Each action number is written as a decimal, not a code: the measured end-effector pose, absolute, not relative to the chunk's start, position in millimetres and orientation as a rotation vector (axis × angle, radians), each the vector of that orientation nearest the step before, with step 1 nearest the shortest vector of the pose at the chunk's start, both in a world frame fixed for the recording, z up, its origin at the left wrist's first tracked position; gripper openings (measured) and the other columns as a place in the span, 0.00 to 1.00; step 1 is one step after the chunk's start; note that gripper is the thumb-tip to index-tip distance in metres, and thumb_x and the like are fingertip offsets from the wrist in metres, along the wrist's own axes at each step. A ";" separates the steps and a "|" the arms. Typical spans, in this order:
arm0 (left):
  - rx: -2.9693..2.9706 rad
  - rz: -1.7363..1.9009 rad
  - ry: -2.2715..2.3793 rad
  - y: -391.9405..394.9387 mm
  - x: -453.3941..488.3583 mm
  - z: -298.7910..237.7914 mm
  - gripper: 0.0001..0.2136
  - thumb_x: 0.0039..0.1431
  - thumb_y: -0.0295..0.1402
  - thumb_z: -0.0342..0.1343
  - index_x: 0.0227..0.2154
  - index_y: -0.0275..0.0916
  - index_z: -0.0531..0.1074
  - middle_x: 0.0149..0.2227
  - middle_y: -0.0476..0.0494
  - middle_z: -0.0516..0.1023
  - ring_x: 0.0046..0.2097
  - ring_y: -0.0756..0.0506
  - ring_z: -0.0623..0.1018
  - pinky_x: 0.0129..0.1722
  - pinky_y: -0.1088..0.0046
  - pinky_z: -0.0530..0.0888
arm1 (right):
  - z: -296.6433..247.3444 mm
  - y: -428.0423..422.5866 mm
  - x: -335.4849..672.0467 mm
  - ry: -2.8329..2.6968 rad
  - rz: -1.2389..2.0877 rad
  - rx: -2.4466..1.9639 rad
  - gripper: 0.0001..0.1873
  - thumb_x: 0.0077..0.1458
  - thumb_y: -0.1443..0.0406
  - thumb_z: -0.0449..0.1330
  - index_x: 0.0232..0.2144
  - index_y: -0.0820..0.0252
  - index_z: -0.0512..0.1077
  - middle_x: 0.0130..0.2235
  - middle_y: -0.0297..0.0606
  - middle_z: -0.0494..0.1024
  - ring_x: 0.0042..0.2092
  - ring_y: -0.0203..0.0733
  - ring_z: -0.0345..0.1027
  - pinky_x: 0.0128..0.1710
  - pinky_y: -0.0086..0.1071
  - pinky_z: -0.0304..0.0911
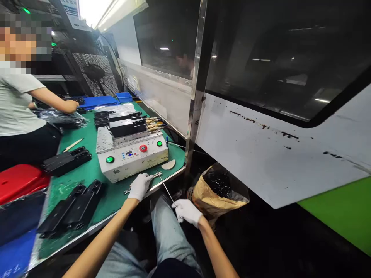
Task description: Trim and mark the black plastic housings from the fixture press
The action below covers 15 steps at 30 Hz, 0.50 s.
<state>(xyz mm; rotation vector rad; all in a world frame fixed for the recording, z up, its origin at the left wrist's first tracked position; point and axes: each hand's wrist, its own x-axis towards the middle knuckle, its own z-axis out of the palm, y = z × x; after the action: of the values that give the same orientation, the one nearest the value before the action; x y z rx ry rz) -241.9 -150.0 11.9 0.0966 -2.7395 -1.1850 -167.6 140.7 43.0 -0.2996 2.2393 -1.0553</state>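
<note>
My left hand point(140, 187), in a white glove, is closed at the table's front edge. A short, pale metal tool point(157, 175) sticks out from its fingers; its exact kind is unclear. My right hand point(188, 211), also gloved in white, is pinched round the lower end of a thin metal rod point(166, 189) above my lap. The rod slants up to the left, and its upper part crosses the tip of the tool. Just beyond my hands stands a white machine point(136, 164) with green buttons, a red knob and a small display. A pale half-round piece point(168, 165) lies beside it.
Black rectangular housings point(84, 204) lie on the green table point(113, 200) at left; others sit on the machine. A paper sack point(207, 195) with dark scraps stands at right. A co-worker point(20, 100) handles things at far left near a red stool point(21, 181).
</note>
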 end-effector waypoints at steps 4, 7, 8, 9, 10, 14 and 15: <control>0.294 -1.282 -2.671 -133.0 -232.3 34.4 0.13 0.63 0.47 0.58 0.37 0.43 0.78 0.46 0.42 0.81 0.51 0.40 0.77 0.53 0.58 0.73 | 6.8 193.7 -110.4 1.761 -1.609 -0.107 0.15 0.48 0.55 0.59 0.38 0.54 0.70 0.22 0.29 0.72 0.21 0.39 0.70 0.23 0.32 0.65; 0.392 -1.531 -2.574 -99.7 -232.3 58.0 0.20 0.65 0.52 0.48 0.30 0.45 0.78 0.36 0.38 0.83 0.37 0.41 0.81 0.38 0.62 0.75 | 1.1 191.1 -113.4 1.612 -1.760 -0.075 0.20 0.45 0.53 0.64 0.39 0.53 0.70 0.27 0.32 0.75 0.18 0.37 0.68 0.19 0.31 0.62; 0.391 -1.656 -2.547 -87.7 -235.2 66.1 0.26 0.66 0.55 0.43 0.30 0.44 0.78 0.31 0.39 0.83 0.28 0.42 0.79 0.30 0.63 0.74 | 7.9 181.8 -122.7 1.602 -1.798 -0.109 0.21 0.45 0.53 0.65 0.41 0.53 0.71 0.28 0.32 0.76 0.18 0.36 0.67 0.18 0.31 0.61; 0.370 -1.782 -2.516 -76.8 -239.7 74.3 0.29 0.65 0.58 0.40 0.32 0.42 0.78 0.27 0.40 0.82 0.22 0.44 0.77 0.24 0.64 0.71 | 18.7 169.4 -134.8 1.606 -1.835 -0.152 0.23 0.46 0.52 0.65 0.45 0.53 0.72 0.29 0.33 0.76 0.18 0.35 0.66 0.18 0.30 0.60; 0.345 -1.895 -2.473 -68.0 -245.7 82.8 0.30 0.64 0.59 0.40 0.34 0.41 0.78 0.26 0.41 0.82 0.19 0.45 0.75 0.20 0.66 0.67 | 32.7 155.1 -148.7 1.624 -1.867 -0.190 0.25 0.48 0.52 0.64 0.48 0.54 0.73 0.30 0.33 0.76 0.18 0.34 0.65 0.17 0.29 0.59; 0.272 -2.178 -2.239 -60.9 -281.0 118.7 0.27 0.57 0.59 0.50 0.41 0.39 0.75 0.28 0.44 0.84 0.14 0.51 0.68 0.15 0.72 0.59 | 92.9 95.3 -210.3 1.867 -1.920 -0.258 0.25 0.60 0.48 0.53 0.49 0.57 0.75 0.23 0.30 0.71 0.15 0.34 0.58 0.13 0.29 0.52; 0.264 -2.211 -2.189 -64.8 -291.2 127.0 0.26 0.56 0.59 0.52 0.40 0.39 0.74 0.26 0.46 0.83 0.14 0.52 0.66 0.15 0.72 0.59 | 103.8 82.7 -224.7 1.951 -1.915 -0.305 0.26 0.63 0.48 0.49 0.47 0.58 0.77 0.23 0.32 0.70 0.18 0.37 0.62 0.15 0.30 0.57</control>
<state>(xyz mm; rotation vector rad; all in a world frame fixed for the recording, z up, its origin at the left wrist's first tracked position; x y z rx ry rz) -291.2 -64.8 127.0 0.2643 -2.1889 -2.2113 -224.7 82.7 103.8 -0.3045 1.9507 -1.9146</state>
